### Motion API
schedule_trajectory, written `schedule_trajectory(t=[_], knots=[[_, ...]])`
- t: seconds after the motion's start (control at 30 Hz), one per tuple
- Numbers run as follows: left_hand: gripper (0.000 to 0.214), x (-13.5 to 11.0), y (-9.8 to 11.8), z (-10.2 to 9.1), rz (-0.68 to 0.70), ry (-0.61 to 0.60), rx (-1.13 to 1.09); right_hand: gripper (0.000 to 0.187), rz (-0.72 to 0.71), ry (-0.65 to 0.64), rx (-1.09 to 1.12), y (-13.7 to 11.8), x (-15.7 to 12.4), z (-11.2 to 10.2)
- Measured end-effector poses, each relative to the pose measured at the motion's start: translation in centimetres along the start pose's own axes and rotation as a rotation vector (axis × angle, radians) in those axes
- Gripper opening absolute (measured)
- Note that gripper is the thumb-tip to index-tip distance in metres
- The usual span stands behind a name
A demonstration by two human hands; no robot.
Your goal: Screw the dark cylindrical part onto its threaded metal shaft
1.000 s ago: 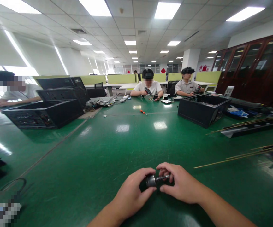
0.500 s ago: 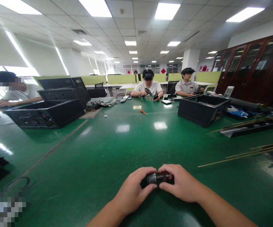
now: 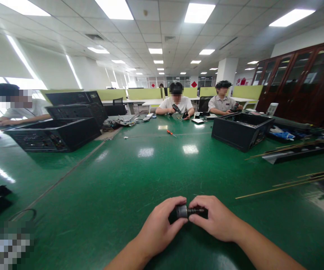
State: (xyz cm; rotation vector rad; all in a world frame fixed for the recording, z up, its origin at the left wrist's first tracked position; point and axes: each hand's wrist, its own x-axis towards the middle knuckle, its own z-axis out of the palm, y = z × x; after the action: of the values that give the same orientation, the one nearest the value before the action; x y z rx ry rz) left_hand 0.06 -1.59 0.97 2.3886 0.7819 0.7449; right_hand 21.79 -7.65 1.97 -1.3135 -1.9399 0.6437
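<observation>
Low in the head view, a dark cylindrical tool [image 3: 182, 211] with a grey collar and a ribbed, thin-tipped shaft lies level between my hands. Curled around its thick dark end is my left hand [image 3: 164, 221], thumb below and fingers above the collar. My right hand [image 3: 216, 217] closes over the shaft side, thumb and fingertips gripping close to the collar. Part of the shaft shows inside the curve of that hand. The fingers hide both outer ends of the tool, so its exact kind is unclear. Green tabletop [image 3: 117, 210] lies beneath.
Black computer cases stand at left [image 3: 52, 137] and right [image 3: 240, 131]. An orange screwdriver [image 3: 170, 132] lies mid-table. Thin brass-coloured rods [image 3: 276, 189] and dark metal strips extend from the right. Co-workers sit across the table and at far left; one holds a power drill [image 3: 176, 108].
The tool has turned slightly between my hands, and more of its ribbed shaft now shows beside the collar. Both hands keep nearly the same place.
</observation>
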Motion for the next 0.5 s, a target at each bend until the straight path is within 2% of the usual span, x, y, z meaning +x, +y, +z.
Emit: schedule_trajectory(t=[0.5], knots=[[0.046, 0.09, 0.19, 0.00, -0.003, 0.015, 0.007, 0.006, 0.003, 0.007, -0.037, -0.02, 0.04, 0.11]])
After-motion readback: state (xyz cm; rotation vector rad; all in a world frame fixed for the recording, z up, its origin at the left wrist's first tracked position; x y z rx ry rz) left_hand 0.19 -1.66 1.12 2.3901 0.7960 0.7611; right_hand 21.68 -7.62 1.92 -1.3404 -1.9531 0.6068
